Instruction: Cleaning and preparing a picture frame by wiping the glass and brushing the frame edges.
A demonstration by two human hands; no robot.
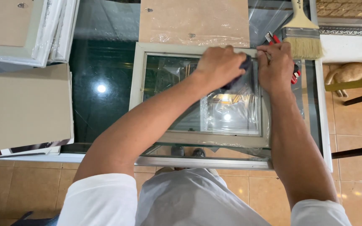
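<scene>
A pale wooden picture frame (pixel 138 79) lies flat on a glass table top (pixel 101 67), with clear plastic film and glass inside it. My left hand (pixel 219 65) is closed on a dark cloth (pixel 245 63) and presses it onto the glass near the frame's far right corner. My right hand (pixel 275 67) rests fingers-down on that same corner's edge, right beside the left hand. A red-handled tool (pixel 272 38) lies just beyond and partly under my right hand.
A wide paintbrush (pixel 301 37) lies at the far right of the table. A brown backing board (pixel 193 21) sits beyond the frame. Stacked frames (pixel 38 37) and a cardboard sheet (pixel 21 106) occupy the left. A cat (pixel 350 73) lies on the tiled floor at right.
</scene>
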